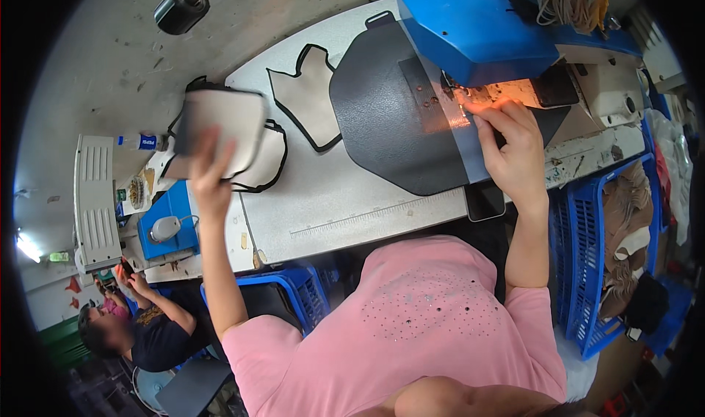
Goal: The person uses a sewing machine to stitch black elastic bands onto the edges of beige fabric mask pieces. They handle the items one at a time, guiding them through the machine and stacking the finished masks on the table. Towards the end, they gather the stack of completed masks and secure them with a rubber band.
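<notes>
Head view: dark panel (374,116) on desk (308,193), under blue sewing machine (470,31), mostly left of right hand (510,149) — the nearer one, fingers drawn together, can't tell if pinching. Left hand (211,171) over pale panel (244,114) — blurred, grip unclear.

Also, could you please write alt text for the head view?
At a blue sewing machine, a person's right hand is by the lit needle area, over a dark grey textured panel. The blurred left hand holds a flat cream panel near other black-edged cream pieces.
</notes>
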